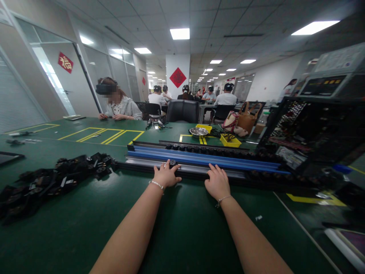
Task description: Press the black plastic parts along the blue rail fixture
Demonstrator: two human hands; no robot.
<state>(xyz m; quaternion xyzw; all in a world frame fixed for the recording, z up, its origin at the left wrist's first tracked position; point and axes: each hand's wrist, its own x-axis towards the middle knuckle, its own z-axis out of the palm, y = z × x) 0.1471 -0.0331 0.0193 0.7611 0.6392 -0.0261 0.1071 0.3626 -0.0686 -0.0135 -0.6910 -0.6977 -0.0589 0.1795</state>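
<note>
A long black rail assembly (pixel 137 166) with a silvery channel lies across the green table, and a blue strip (pixel 199 156) runs along its far side. My left hand (pixel 166 175) rests on the near rail with its fingers spread, by a small black part (pixel 172 163) in the channel. Farther right, my right hand (pixel 218 182) lies over the same rail, fingers stretched forward onto it. Neither hand is wrapped around anything. Several dark parts sit in a row behind the blue strip and at the rail's right end.
A heap of black parts (pixel 62 175) lies at left. Beyond the rails are a metal bowl (pixel 199 131) and a yellow tray (pixel 230 140). An opened computer case (pixel 313 133) stands at right. A seated person (pixel 122 106) works at the table's far left side.
</note>
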